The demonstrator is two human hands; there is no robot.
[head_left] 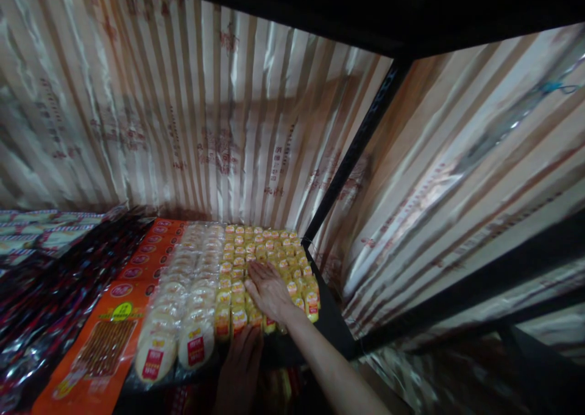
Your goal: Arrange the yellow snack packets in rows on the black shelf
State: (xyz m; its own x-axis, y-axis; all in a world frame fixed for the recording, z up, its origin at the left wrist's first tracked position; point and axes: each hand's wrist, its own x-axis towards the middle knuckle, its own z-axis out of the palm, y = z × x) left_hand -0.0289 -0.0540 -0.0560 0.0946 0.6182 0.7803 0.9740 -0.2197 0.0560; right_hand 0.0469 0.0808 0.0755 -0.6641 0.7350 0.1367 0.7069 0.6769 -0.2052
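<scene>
Small yellow-wrapped snack packets (pixel 237 256) sit in tight rows at the right end of a dark shelf (pixel 283 348). My right hand (pixel 270 293) lies palm down on top of these packets, fingers stretched out toward the back. Lower down, my left hand (pixel 240 366) is at the shelf's front edge, its fingertips against the front row of packets. The fingers of that hand look straight, though the picture is dim there. Beside the yellow rows, to the left, stand two rows of round pale snacks in clear wrappers (pixel 196 342) with red labels.
Orange bags of stick snacks (pixel 107 342) overlap in a row farther left. Beyond them are shiny dark packets (pixel 59 281) and white packets (pixel 50 241). A black upright post (pixel 351 150) rises behind the right corner. Pleated printed plastic sheeting (pixel 205 110) hangs behind the shelf.
</scene>
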